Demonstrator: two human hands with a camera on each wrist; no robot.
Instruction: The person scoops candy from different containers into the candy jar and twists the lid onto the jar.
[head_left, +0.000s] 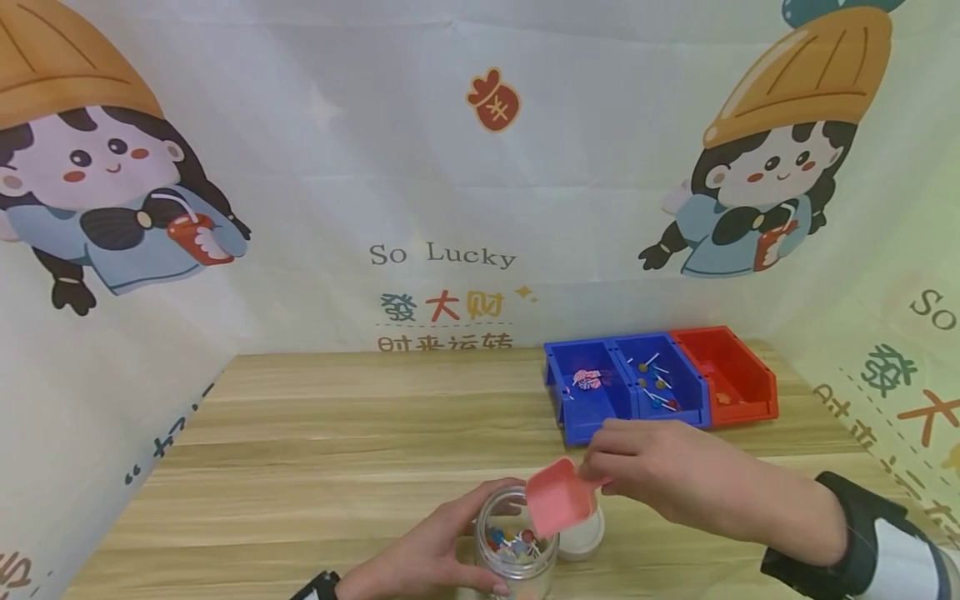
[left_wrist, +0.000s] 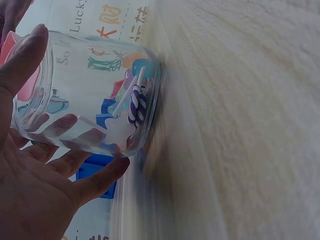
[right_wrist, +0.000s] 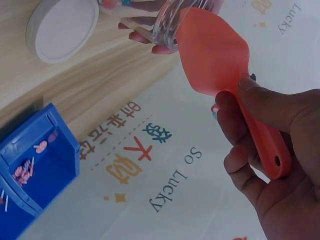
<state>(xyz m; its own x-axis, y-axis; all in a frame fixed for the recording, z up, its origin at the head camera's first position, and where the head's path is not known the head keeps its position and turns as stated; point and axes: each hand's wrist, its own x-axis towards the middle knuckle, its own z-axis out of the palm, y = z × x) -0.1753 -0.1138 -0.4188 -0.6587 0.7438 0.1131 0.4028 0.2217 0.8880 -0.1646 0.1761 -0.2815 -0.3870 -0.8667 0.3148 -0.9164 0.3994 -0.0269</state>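
Observation:
A clear glass jar with several small lollipops in it stands at the table's near edge. My left hand grips the jar round its side, fingers curled on the glass. My right hand holds a pink plastic scoop by its handle, the scoop's mouth tilted down over the jar's rim. In the right wrist view the scoop touches the jar's rim, and my right hand curls round the handle.
The jar's white lid lies just right of the jar. Three linked bins stand at the back right: a blue one with wrapped sweets, a blue one with lollipops, a red one. Printed cloth walls enclose the wooden table.

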